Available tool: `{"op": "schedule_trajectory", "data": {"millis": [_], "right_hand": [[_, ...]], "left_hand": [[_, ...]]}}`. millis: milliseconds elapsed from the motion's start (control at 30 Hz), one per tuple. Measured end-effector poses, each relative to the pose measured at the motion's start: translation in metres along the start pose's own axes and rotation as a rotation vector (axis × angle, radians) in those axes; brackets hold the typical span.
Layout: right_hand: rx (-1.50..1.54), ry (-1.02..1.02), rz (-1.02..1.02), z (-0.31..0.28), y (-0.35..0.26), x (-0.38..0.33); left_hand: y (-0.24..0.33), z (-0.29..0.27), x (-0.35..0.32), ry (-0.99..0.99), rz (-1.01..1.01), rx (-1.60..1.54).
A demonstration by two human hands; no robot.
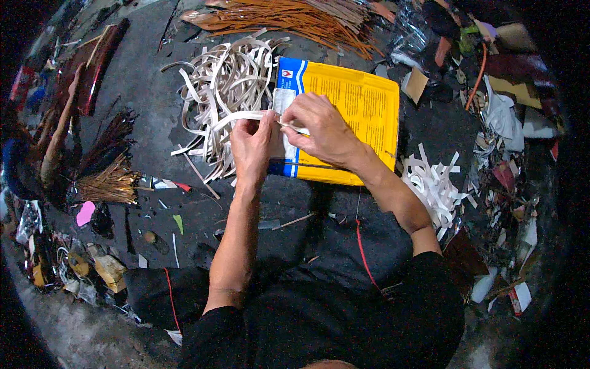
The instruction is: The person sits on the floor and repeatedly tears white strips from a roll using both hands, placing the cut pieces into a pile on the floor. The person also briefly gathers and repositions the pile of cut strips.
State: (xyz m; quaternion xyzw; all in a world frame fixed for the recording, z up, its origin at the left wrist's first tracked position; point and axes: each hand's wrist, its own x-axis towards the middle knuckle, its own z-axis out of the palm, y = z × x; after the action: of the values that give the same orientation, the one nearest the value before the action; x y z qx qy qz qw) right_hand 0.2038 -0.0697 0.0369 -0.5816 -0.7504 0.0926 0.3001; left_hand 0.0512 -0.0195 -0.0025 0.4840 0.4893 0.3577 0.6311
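A narrow white strip [244,115] is pinched in my left hand [252,147], its thumb and fingertips closed on it. Close by on the right, the fingers of my right hand [322,129] are closed on the strip's end, where a short pale piece shows below them; whether a small tool is there too I cannot tell. Both hands are over the left part of a yellow and blue printed panel [362,101]. Left of it lies a tangled heap of long white strips [215,86]. A thin dark bar [307,165] crosses the panel's near side.
Short white strips [433,190] are piled beside my right forearm. Orange-brown strips [289,21] lie at the far side, a bundle of brown strips [107,184] at the left. Scraps [504,117] litter the right side, and a pink scrap [85,213] lies at the left.
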Motion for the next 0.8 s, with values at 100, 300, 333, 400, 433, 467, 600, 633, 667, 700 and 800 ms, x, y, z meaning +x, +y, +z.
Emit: {"op": "schedule_trajectory", "data": {"millis": [100, 300, 333, 400, 433, 467, 600, 633, 667, 700, 800], "right_hand": [[0.078, 0.036, 0.14, -0.003, 0.002, -0.008], [-0.099, 0.06, 0.078, -0.003, -0.005, -0.016], [-0.108, 0.07, 0.074, -0.002, -0.004, -0.016], [-0.127, 0.091, 0.068, 0.002, -0.001, -0.018], [-0.11, 0.109, 0.049, 0.004, -0.002, -0.017], [-0.093, 0.128, 0.031, 0.008, -0.003, -0.013], [-0.042, 0.148, -0.005, 0.021, -0.004, -0.006], [-0.028, 0.149, -0.023, 0.02, -0.002, -0.006], [-0.036, 0.153, -0.026, 0.019, -0.001, -0.007], [-0.043, 0.156, -0.03, 0.018, 0.0, -0.007], [-0.06, 0.151, -0.049, 0.015, 0.001, -0.009]], "left_hand": [[0.003, 0.0, -0.003, -0.039, -0.037, -0.058], [-0.005, -0.006, -0.003, -0.056, -0.048, -0.089], [-0.004, -0.004, -0.004, -0.053, -0.071, -0.117], [-0.005, -0.006, -0.002, -0.096, -0.168, -0.236], [-0.009, -0.01, 0.002, -0.14, -0.244, -0.326], [-0.013, -0.014, 0.006, -0.184, -0.319, -0.417], [-0.03, -0.014, 0.008, -0.078, -0.347, -0.736], [-0.025, -0.013, 0.007, -0.079, -0.298, -0.552], [-0.013, -0.012, 0.003, -0.082, -0.248, -0.368], [-0.007, -0.009, 0.001, -0.085, -0.196, -0.183], [0.0, -0.006, -0.004, -0.077, -0.087, -0.063]]}}
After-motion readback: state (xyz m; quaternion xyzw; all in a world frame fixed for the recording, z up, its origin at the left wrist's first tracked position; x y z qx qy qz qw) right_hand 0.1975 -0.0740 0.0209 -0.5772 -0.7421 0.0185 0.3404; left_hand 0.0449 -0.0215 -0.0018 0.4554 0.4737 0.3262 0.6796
